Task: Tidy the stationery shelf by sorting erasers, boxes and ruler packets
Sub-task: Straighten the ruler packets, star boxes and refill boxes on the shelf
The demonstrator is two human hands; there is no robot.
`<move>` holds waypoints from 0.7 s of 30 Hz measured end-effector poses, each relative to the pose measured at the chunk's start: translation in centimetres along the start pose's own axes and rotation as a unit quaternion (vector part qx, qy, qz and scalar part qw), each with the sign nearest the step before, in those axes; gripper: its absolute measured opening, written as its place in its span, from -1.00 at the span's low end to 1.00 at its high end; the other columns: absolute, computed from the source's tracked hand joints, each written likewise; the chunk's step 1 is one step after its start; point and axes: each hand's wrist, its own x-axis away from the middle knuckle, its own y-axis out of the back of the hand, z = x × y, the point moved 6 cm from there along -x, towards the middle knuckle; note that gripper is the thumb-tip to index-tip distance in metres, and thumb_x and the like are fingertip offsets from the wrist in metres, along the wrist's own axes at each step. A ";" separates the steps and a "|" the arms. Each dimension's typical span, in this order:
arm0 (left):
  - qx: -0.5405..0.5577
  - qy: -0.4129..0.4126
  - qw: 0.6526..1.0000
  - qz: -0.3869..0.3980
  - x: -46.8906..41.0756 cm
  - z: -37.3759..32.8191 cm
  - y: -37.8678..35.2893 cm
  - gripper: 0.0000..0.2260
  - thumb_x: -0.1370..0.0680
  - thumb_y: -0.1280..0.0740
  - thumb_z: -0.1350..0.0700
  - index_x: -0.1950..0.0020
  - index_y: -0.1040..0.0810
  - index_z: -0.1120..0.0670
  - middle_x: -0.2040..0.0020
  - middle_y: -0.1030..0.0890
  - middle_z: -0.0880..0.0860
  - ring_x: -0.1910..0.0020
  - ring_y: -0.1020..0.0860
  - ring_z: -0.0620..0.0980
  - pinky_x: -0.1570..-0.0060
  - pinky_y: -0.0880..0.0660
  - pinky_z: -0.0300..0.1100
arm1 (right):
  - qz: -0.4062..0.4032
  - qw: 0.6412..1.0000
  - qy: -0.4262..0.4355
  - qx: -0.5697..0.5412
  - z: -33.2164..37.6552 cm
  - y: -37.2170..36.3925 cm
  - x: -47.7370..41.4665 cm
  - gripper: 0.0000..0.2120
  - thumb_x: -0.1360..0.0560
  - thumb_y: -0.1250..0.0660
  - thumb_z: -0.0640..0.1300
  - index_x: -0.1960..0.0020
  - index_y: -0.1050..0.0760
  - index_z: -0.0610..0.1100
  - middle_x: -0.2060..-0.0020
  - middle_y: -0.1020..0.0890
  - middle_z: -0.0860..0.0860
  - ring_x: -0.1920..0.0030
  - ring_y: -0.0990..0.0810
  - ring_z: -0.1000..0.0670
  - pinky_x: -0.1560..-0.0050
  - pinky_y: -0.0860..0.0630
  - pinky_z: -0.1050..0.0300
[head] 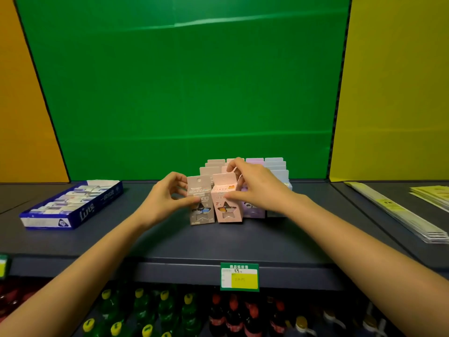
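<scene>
Several small pastel boxes with star windows stand in rows at the middle of the grey shelf point(218, 242). My left hand point(167, 198) grips the front grey-pink box point(200, 203) by its left side. My right hand point(255, 183) pinches the pink box point(226, 203) beside it, thumb on its front and fingers over its top tab. Behind and to the right stand purple boxes point(252, 210) and pale blue ones point(277, 169). A blue tray of erasers point(73, 205) lies at the left. Clear ruler packets point(398, 210) lie at the right.
Yellow leaflets point(432, 195) lie at the far right of the shelf. A green and yellow price tag point(239, 277) hangs on the shelf's front edge. Below it stand bottles with yellow caps point(138, 310) and red caps point(233, 310). A green back panel rises behind the shelf.
</scene>
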 end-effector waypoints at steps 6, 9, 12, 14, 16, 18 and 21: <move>0.022 -0.009 1.000 0.007 -0.8 1.1 0.2 -0.68 -0.36 -0.47 0.20 -0.01 -0.43 -0.02 0.02 -0.53 -0.01 0.11 -0.58 -0.12 0.12 -0.52 -0.47 | -0.012 0.999 -0.009 -0.037 -1.1 -1.0 -0.7 -0.56 -0.35 -0.47 -0.02 -0.13 -0.38 -0.08 0.08 -0.53 0.00 0.09 -0.53 0.01 0.01 -0.47 0.13; 0.037 -0.012 0.999 0.006 -0.9 1.5 0.7 -0.68 -0.35 -0.47 0.22 0.02 -0.45 -0.04 0.04 -0.54 -0.02 0.19 -0.59 -0.27 0.12 -0.52 -0.47 | -0.023 0.996 -0.021 -0.088 -1.4 -1.1 -0.9 -0.58 -0.34 -0.48 -0.05 -0.12 -0.41 -0.08 0.07 -0.54 -0.02 0.11 -0.55 0.02 -0.01 -0.49 0.14; 0.051 -0.010 0.998 0.017 -1.0 1.9 1.0 -0.68 -0.33 -0.48 0.21 0.03 -0.47 -0.04 0.04 -0.56 0.01 0.19 -0.59 -0.26 0.10 -0.54 -0.44 | -0.027 0.995 -0.025 -0.094 -1.6 -0.9 -1.2 -0.61 -0.35 -0.48 -0.07 -0.10 -0.43 -0.10 0.10 -0.53 -0.01 0.12 -0.54 0.02 -0.01 -0.49 0.14; 0.053 -0.010 0.998 0.023 -1.1 1.9 1.1 -0.68 -0.33 -0.48 0.21 0.02 -0.48 -0.04 0.03 -0.56 0.01 0.16 -0.60 -0.20 0.07 -0.55 -0.41 | -0.020 0.998 -0.027 -0.057 -1.8 -0.8 -1.4 -0.62 -0.36 -0.47 -0.05 -0.09 -0.43 -0.09 0.09 -0.55 0.00 0.06 -0.56 -0.01 -0.03 -0.48 0.13; 0.054 -0.012 0.998 0.024 -1.1 1.9 1.0 -0.68 -0.34 -0.47 0.22 0.02 -0.47 -0.05 0.02 -0.56 0.01 0.13 -0.60 -0.15 0.06 -0.55 -0.41 | -0.016 1.000 -0.018 0.011 -2.0 -0.6 -1.6 -0.63 -0.37 -0.44 0.02 -0.10 -0.43 -0.07 0.06 -0.56 0.03 -0.02 -0.53 -0.01 -0.12 -0.44 0.08; 0.056 -0.015 0.998 0.025 -1.1 1.7 0.7 -0.68 -0.35 -0.47 0.22 0.02 -0.47 -0.06 0.02 -0.56 0.00 0.15 -0.60 -0.21 0.07 -0.53 -0.44 | -0.011 0.995 -0.007 0.095 -2.1 -0.4 -1.8 -0.61 -0.40 -0.38 0.09 -0.15 -0.42 -0.04 0.01 -0.56 0.03 -0.09 -0.46 -0.02 -0.16 -0.32 0.07; 0.051 -0.018 0.998 0.018 -1.1 1.5 0.2 -0.68 -0.35 -0.47 0.21 0.03 -0.46 -0.09 0.03 -0.55 -0.04 0.18 -0.58 -0.30 0.08 -0.51 -0.48 | 0.001 0.988 0.000 0.153 -2.4 -0.2 -1.9 -0.59 -0.43 -0.32 0.14 -0.20 -0.38 0.00 -0.05 -0.52 0.00 -0.13 -0.39 -0.05 -0.13 -0.28 0.08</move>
